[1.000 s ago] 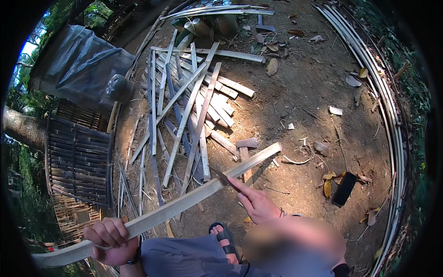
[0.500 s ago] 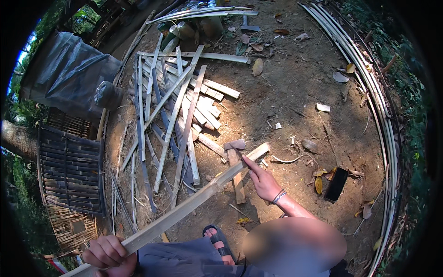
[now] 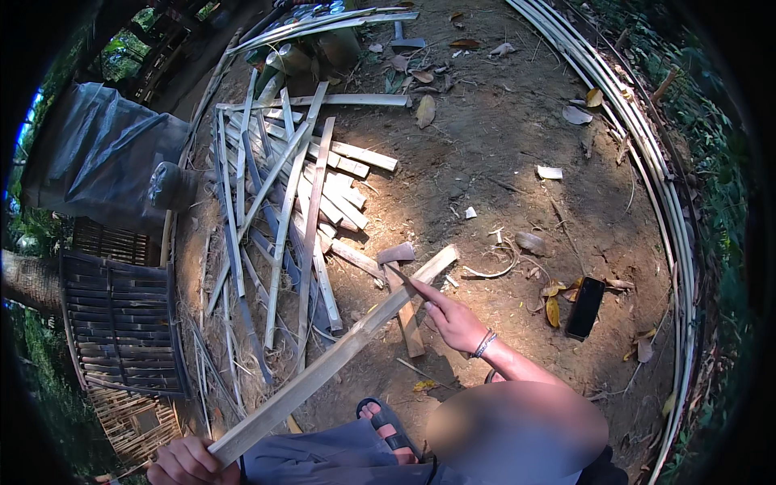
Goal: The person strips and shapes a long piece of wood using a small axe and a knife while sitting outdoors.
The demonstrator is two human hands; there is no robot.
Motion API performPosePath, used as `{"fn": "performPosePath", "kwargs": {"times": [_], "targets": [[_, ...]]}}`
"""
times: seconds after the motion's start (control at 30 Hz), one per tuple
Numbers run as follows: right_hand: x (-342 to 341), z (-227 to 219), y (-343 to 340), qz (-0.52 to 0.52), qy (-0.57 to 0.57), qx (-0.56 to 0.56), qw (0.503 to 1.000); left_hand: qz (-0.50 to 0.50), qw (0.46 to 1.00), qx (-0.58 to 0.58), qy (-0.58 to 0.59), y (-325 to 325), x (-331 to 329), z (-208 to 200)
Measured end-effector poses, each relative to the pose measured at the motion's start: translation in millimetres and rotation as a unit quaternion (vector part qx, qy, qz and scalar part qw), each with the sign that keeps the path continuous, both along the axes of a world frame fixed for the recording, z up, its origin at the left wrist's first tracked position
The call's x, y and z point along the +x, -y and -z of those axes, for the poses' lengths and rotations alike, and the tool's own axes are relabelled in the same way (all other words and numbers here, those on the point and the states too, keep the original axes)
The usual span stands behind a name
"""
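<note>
We see brown soil (image 3: pixel 485 145), sunlit near the centre and shaded in patches elsewhere. At left we note a dark slatted panel (image 3: pixel 121 331), a trunk (image 3: pixel 32 279) and, higher in view, a plastic sheet (image 3: pixel 113 153); along the right edge we find green foliage (image 3: pixel 711 202).

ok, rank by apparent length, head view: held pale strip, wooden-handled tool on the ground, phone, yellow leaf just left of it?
1. Pale strip; being raised nearer the camera likely stretches its look
2. Wooden-handled tool, partly covered by the strip
3. Phone
4. Yellow leaf
</note>
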State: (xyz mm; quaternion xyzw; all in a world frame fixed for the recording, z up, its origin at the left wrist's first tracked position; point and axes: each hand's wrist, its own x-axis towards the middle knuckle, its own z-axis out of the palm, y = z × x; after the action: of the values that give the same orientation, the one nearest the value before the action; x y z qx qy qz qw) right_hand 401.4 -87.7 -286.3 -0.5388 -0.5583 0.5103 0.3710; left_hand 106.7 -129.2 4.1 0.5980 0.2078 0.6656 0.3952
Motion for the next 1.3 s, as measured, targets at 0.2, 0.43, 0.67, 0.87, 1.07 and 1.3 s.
{"fn": "performPosePath", "kwargs": {"times": [0.2, 0.43, 0.67, 0.87, 1.07, 1.3], "targets": [[-3, -2, -7, -0.028, -0.009, -0.010, 1.000, 0.021, 0.999, 0.022, 0.030, -7, 7, -2], [47, 67, -23, 0.025, 0.071, -0.051, 0.996, 0.102, 0.995, -0.005, 0.024, -10, -5, -6], [38, 44, -23, 0.031, 0.030, -0.029, 0.999, 0.142, 0.989, -0.026, 0.027, -16, 3, -8], [-1, -34, -1, -0.056, -0.034, 0.021, 0.998, 0.090, 0.995, 0.034, 0.017, -11, 17, -4], [14, -19, -14, -0.069, 0.007, -0.125, 0.990, 0.087, 0.995, 0.050, 0.023, -7, 24, -4], [7, -6, -5, 0.005, -0.021, -0.049, 0.999, 0.070, 0.997, 0.032, 0.025, -8, 19, -5]]}}
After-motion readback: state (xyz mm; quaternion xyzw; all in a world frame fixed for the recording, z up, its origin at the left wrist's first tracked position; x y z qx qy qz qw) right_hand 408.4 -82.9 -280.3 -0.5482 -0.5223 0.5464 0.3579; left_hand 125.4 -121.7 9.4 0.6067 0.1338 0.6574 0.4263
